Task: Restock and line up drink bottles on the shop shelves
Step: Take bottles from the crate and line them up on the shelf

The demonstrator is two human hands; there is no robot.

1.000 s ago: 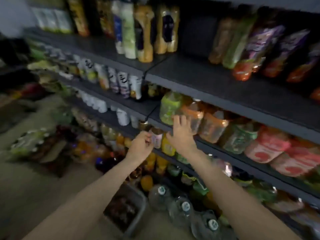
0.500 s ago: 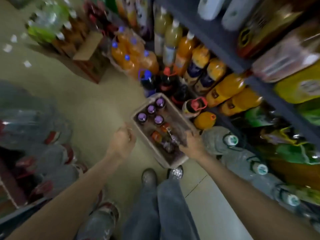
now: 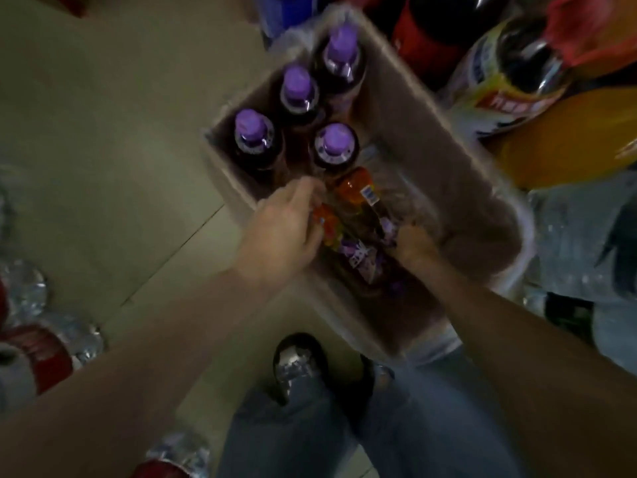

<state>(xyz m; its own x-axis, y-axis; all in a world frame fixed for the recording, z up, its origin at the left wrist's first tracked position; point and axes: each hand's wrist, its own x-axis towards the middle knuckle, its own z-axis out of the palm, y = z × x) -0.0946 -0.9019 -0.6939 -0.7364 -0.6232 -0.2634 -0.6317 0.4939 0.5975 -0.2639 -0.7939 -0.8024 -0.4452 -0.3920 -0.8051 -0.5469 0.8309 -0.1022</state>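
An open cardboard box (image 3: 431,108) stands on the floor in front of my feet. Several upright dark bottles with purple caps (image 3: 334,146) fill its far end. Two orange-capped bottles with purple labels lie on their sides in the near end. My left hand (image 3: 282,232) reaches in from the left, its fingers curled over the neck of the nearer orange-capped bottle (image 3: 325,219). My right hand (image 3: 415,244) is inside the box, closed on the body of the other lying bottle (image 3: 355,188). The picture is blurred by motion.
Large drink bottles crowd the top right: a dark one with a yellow label (image 3: 510,74) and an orange one (image 3: 568,139). Wrapped water bottles (image 3: 586,243) lie to the right, red-labelled bottles (image 3: 34,357) to the left. My shoe (image 3: 296,363) is just below the box.
My view dropped from the shelves to the floor box. Both hands came down from the shelf and went into the box, onto the lying orange-capped bottles.
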